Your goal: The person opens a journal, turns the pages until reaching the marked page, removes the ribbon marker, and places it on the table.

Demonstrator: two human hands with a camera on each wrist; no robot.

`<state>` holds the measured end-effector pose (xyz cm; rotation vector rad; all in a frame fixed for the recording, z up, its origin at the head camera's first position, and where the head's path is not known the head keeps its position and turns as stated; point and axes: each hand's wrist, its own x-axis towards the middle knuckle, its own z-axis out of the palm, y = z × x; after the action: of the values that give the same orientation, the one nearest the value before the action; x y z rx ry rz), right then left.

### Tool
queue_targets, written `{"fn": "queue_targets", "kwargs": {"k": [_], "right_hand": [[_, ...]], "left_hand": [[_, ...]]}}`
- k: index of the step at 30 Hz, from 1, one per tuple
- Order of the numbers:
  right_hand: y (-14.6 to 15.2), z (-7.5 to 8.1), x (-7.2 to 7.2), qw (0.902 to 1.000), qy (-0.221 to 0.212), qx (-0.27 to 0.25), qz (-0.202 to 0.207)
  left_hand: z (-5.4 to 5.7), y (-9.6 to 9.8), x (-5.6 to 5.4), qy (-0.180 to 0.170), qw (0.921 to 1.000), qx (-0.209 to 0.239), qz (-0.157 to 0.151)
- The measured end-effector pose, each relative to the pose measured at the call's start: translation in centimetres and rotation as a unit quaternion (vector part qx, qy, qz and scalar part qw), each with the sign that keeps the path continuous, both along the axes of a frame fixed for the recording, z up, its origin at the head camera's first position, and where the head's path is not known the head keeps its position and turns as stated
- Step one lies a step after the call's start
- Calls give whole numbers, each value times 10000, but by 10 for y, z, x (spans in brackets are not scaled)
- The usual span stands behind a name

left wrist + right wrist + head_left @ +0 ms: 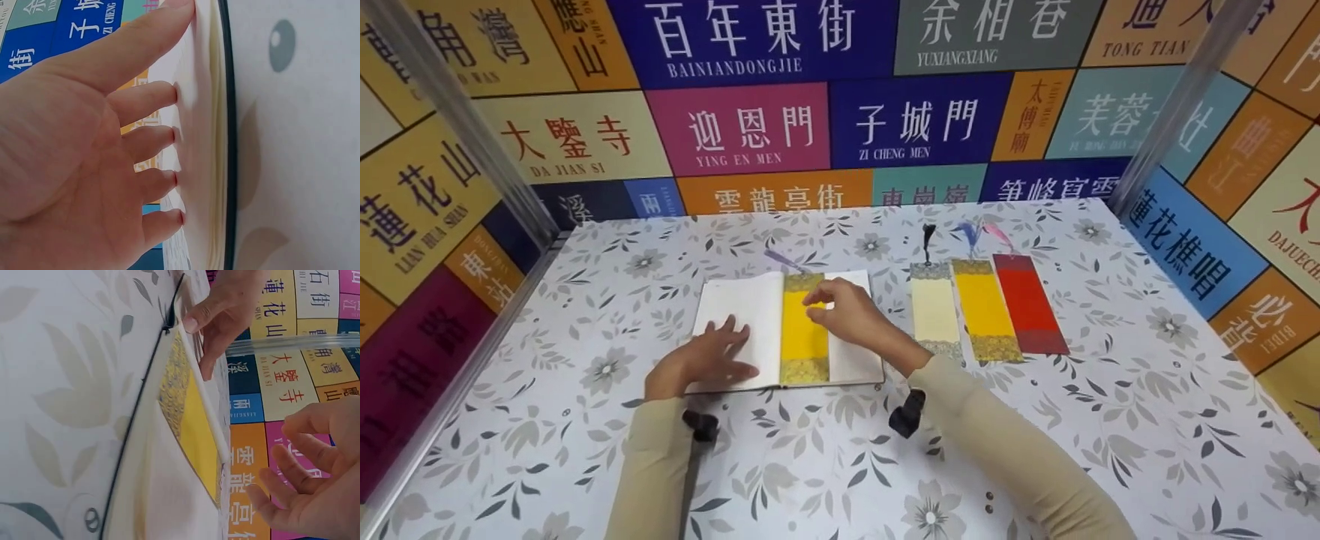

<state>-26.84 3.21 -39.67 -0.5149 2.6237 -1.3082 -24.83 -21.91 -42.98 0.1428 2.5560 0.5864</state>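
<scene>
An open book with blank white pages lies on the table. Along its middle fold sits a yellow bookmark with patterned gold ends and a pale purple tassel past the top edge. My left hand rests on the left page, fingers spread; in the left wrist view its fingertips meet the paper. My right hand is raised over the bookmark and right page. In the right wrist view its fingers are loosely bent, with nothing between them, apart from the book.
Right of the book lie three tasselled bookmarks: cream, yellow and red. The table has a floral cloth. Printed sign panels stand behind and at the sides, with clear posts at the corners.
</scene>
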Motion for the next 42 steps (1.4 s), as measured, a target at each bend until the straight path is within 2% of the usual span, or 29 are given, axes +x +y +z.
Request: {"fn": "queue_targets", "kwargs": {"k": [6, 11, 17, 23, 31, 38, 42], "right_hand": [[-1, 8, -13, 9968, -772, 65, -220], [-3, 9, -21, 9918, -1231, -202, -266], [-4, 7, -28, 9730, -2113, -797, -481], [-5, 1, -36, 9578, -2600, -802, -922], [-9, -14, -40, 9486, -2751, -762, -1368], [-23, -21, -47, 9512, -2652, 235, -1560], [-26, -24, -48, 9522, -2509, 696, -1598]], "left_hand": [[0, 0, -1, 22, 9999, -142, -78], [-2, 0, -1, -26, 9998, -192, 69], [-2, -1, 0, 23, 9998, -197, 63], [-1, 0, 0, -70, 9997, -120, 209], [1, 1, 1, -53, 9996, -246, 150], [0, 0, 1, -5, 9998, -221, -28], [0, 0, 1, -36, 9996, -296, 9]]}}
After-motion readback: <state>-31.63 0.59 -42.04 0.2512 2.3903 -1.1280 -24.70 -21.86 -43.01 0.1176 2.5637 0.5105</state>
